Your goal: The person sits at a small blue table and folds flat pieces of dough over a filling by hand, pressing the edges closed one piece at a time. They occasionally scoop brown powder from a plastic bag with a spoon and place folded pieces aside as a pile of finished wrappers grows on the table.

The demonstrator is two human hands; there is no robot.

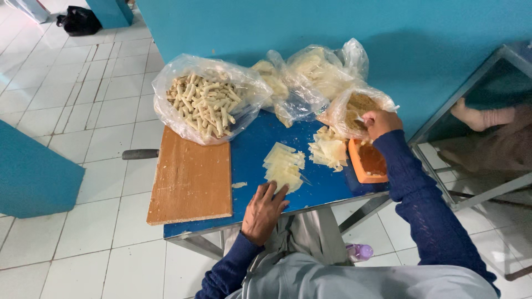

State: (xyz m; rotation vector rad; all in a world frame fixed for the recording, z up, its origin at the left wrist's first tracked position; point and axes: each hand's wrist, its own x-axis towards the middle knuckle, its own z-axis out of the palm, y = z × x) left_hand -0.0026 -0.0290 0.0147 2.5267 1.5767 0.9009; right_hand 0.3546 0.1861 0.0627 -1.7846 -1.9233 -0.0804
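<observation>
Left hand palm down, fingers spread flat on blue worktop, fingertips touching fanned pale wrappers. Right hand extended forward to open filling bag, grip pinched on something small, unclear what.

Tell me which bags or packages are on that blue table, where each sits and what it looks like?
Clear plastic bag: back left, open, full of pale rolled sticks.
Crumpled clear bags: back middle, against the blue wall, pale contents.
Small clear bag: back right, brownish filling inside, right hand at its mouth.
No labels, signs or screens visible.
</observation>
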